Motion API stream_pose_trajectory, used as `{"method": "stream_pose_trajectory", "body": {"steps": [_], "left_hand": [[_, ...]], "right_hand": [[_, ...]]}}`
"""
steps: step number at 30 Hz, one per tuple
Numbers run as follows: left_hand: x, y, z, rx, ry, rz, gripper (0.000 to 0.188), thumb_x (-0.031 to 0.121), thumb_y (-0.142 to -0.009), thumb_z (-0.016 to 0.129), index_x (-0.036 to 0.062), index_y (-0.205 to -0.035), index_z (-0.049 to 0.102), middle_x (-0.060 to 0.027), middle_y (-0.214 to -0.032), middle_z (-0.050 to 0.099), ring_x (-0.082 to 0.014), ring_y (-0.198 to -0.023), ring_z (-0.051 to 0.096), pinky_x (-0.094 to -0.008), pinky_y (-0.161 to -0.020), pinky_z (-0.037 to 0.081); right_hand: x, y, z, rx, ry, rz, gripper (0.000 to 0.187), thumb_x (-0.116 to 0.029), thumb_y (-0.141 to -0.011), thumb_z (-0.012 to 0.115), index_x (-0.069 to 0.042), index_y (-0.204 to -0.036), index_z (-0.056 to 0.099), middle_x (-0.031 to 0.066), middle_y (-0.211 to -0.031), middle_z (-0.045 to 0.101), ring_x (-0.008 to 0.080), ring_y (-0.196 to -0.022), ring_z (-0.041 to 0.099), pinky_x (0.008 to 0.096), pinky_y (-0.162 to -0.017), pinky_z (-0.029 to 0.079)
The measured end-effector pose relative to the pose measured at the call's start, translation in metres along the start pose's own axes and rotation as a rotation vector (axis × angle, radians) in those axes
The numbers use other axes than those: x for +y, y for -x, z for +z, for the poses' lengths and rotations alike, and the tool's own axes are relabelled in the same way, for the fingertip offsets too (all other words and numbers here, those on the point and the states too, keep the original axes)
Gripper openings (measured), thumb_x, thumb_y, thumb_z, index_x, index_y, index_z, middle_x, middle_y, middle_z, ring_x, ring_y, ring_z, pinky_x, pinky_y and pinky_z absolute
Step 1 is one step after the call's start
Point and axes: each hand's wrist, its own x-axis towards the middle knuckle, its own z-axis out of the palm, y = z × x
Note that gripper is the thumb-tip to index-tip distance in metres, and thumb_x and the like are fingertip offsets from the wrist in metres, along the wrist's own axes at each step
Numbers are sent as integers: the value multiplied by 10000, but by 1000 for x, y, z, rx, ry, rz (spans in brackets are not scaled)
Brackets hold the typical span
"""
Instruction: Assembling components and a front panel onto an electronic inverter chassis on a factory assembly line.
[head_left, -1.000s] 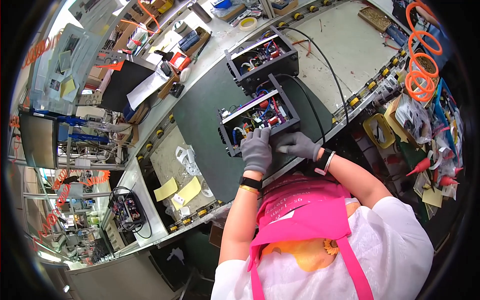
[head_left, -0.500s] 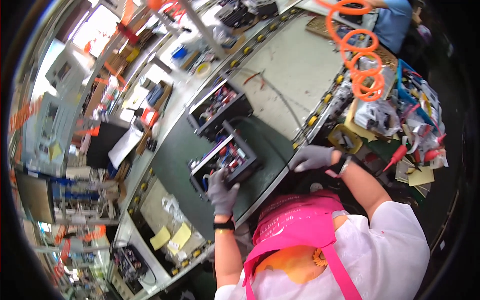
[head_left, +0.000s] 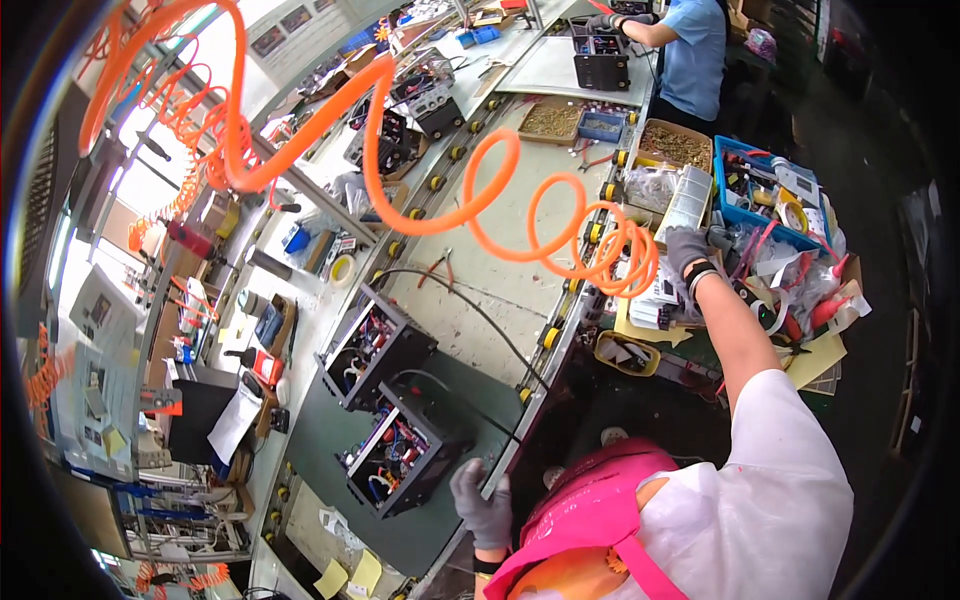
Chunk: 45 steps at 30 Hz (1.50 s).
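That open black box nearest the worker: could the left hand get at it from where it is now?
Probably yes. The left hand rests on the green mat right beside the open black box, and nothing lies between them. The right hand is away at the parts bins.

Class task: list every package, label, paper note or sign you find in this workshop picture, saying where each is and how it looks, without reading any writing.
Yellow sticky notes: two squares on the bench at the bottom edge.
White paper sheet: left bench, slanted, beside a black panel.
White carton: upright, oblong, by the right hand.
Clear plastic bag: crumpled, left of that carton.
Wall posters: pale rectangles, top left.
The left hand rests beside an open black unit.
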Motion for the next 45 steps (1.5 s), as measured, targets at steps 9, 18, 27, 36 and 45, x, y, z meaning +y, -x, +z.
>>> {"method": "stream_pose_trajectory", "body": {"steps": [9,18,27,36,45], "left_hand": [[30,-4,42,-362,389,-273,358,26,-839,678,16,-1179,565,-104,-1157,601,-193,-951,636,-295,-864,502],[42,-86,98,-1313,1183,-741,848,707,-874,433,48,-1406,378,-131,-1333,517,-262,-1247,489,-404,-1016,434],[13,-98,93,-891,729,-534,267,60,-875,660,-1,-1132,621,-66,-997,678,-139,-875,632,-288,-805,509],[38,-69,45,-731,614,-75,353,47,-824,701,-6,-1137,548,-60,-1019,631,-126,-951,580,-285,-861,471],[25,-48,-5,-547,356,-1,237,64,-789,746,1,-976,615,-57,-829,647,-93,-761,571,-268,-705,495]], "right_hand": [[8,72,-59,551,-748,-8,205,-160,-798,627,-146,-987,706,150,-885,686,335,-801,658,431,-723,518],[-102,314,-144,381,-1087,-1162,115,-219,-822,607,-150,-899,658,22,-775,600,223,-703,605,373,-644,476],[-161,367,-142,97,-1074,-1373,106,-219,-749,640,-123,-793,635,62,-809,635,299,-763,629,399,-677,516],[-138,296,-176,340,-1010,-801,360,-318,-811,678,-120,-1111,671,70,-1106,647,277,-996,617,408,-857,487],[-183,317,-171,-167,-1282,-994,271,-154,-874,626,-10,-1103,647,164,-847,666,328,-744,654,374,-635,515]]}}
